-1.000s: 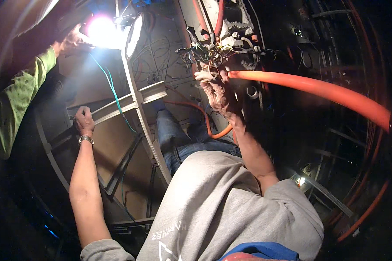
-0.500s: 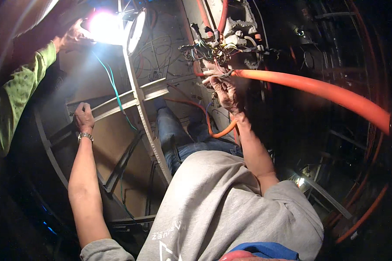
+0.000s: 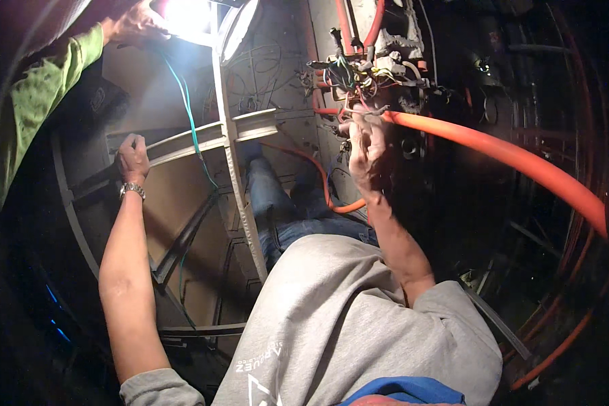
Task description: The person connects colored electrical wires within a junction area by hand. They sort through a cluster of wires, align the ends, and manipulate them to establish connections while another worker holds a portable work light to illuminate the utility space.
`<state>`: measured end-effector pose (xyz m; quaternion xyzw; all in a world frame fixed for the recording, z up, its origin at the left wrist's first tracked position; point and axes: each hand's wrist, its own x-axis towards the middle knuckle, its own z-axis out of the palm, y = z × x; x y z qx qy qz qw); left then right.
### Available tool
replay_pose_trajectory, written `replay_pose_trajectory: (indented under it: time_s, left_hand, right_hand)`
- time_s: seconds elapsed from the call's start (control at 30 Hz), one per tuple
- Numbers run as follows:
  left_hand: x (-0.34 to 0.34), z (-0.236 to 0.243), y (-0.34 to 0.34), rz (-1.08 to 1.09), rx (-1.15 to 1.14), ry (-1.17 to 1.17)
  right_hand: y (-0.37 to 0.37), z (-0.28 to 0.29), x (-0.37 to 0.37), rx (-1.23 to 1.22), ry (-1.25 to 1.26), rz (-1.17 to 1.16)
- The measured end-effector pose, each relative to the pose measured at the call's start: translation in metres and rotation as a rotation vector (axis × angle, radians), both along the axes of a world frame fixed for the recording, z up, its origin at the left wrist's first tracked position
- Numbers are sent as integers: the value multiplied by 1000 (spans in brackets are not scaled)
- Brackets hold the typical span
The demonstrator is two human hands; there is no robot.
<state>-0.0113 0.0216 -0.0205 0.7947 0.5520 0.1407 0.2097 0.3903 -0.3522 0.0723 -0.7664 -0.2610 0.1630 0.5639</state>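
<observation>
My left hand [image 3: 133,159], a watch on its wrist, is closed around the left part of a pale metal channel [image 3: 183,147]. My right hand [image 3: 368,154] is raised just below an open electrical box [image 3: 348,78] crowded with loose coloured wires [image 3: 367,84]. Its fingers are curled together at the lower wires, beside the end of a thick orange conduit [image 3: 494,145]. A short dark wire end [image 3: 375,111] crosses at the fingertips. Exactly which strands the fingers pinch is partly hidden.
Another person's hand [image 3: 139,24], with a green sleeve, holds a bright lamp [image 3: 189,17] at upper left. A ribbed metal upright [image 3: 240,196] crosses the channel. A teal cord [image 3: 191,122] hangs down beside it. Orange tubing [image 3: 321,176] loops below the box.
The view has shifted, so the box and lamp sit farther right and the lamp higher. My right hand's fingers have curled in and sit lower against the wires. My left hand keeps its grip.
</observation>
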Motion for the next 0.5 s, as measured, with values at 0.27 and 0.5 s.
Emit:
replay_pose_trajectory:
  time_s: [0.27, 0.5]
  left_hand:
    - [-8, -8, 8, -6, -25, 26]
    - [-17, -12, 17, -66, -5, 30]
  right_hand:
    - [44, 129, -42, -29, -282, 966]
    - [33, 211, -63, 294, -437, 1314]
